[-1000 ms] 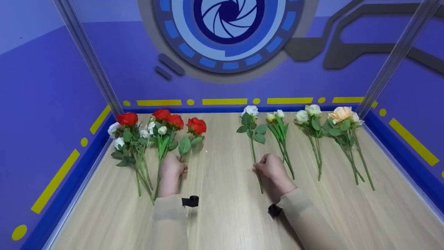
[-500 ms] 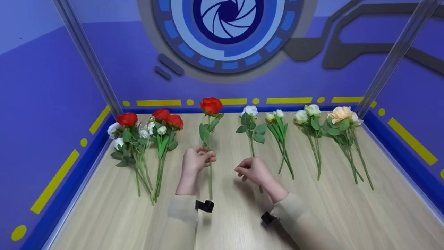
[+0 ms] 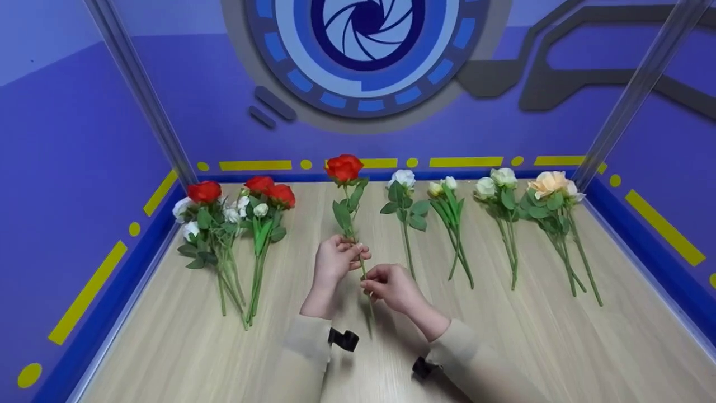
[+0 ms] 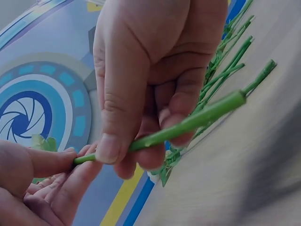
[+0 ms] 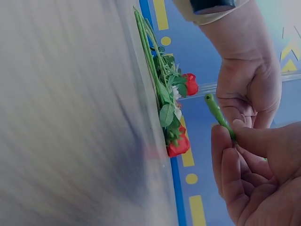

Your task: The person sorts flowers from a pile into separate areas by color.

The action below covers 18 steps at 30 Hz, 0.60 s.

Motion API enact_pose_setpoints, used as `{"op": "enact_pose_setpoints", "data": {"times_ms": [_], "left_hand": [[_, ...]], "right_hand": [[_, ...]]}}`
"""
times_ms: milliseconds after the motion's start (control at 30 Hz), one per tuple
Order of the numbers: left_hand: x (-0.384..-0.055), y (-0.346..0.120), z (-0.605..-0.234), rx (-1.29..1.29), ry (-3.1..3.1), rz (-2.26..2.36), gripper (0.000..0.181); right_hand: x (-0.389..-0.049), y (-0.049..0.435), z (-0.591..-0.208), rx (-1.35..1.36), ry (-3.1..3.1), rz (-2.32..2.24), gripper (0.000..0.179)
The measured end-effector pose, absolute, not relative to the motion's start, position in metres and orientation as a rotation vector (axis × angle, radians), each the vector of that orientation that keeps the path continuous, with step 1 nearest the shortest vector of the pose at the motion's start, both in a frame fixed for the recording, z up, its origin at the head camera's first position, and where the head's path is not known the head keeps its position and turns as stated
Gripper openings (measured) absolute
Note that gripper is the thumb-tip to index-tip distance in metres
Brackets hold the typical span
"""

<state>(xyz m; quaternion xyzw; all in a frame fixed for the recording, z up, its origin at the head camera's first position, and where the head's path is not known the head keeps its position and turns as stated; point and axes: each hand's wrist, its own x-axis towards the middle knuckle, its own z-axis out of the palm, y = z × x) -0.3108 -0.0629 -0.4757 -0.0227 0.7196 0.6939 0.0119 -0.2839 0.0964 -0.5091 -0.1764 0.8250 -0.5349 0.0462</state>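
A single red rose [image 3: 344, 168] stands tilted above the table, its green leaves under the bloom and its stem slanting down to the right. My left hand [image 3: 334, 262] pinches the upper stem just below the leaves. Lower down, my right hand [image 3: 397, 288] pinches the same stem between thumb and fingers. In the left wrist view the stem [image 4: 197, 121] runs past my right thumb, its cut end pointing right. The right wrist view shows that stem end [image 5: 214, 108] jutting from my right fingertips, with my left hand [image 5: 249, 80] behind.
Bunches of red and white flowers [image 3: 205, 192] lie on the left of the wooden table [image 3: 184, 358]. Toward the right lie a white rose [image 3: 404, 180], small tulips [image 3: 447, 196], pale green roses [image 3: 503, 179] and a peach flower [image 3: 550, 183]. Purple walls [image 3: 184, 112] enclose the table.
My left hand has lifted the red rose off the left side and carried it right to the middle. My right hand has left the white rose's stem and taken hold of the red rose's stem.
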Motion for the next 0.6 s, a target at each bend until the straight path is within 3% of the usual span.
{"op": "enact_pose_setpoints", "data": {"times_ms": [200,433,600], "left_hand": [[-0.316,-0.08,-0.481,-0.113,2.592,1.908,0.027],[-0.318,-0.135,-0.493,-0.425,3.017,1.572,0.019],[-0.315,-0.172,-0.5,-0.766,3.032,1.309,0.028]], "right_hand": [[-0.289,0.102,-0.513,-0.499,2.577,-1.598,0.01],[-0.301,0.109,-0.516,-0.325,2.628,-1.515,0.01],[-0.313,0.105,-0.518,-0.19,2.623,-1.483,0.013]]}}
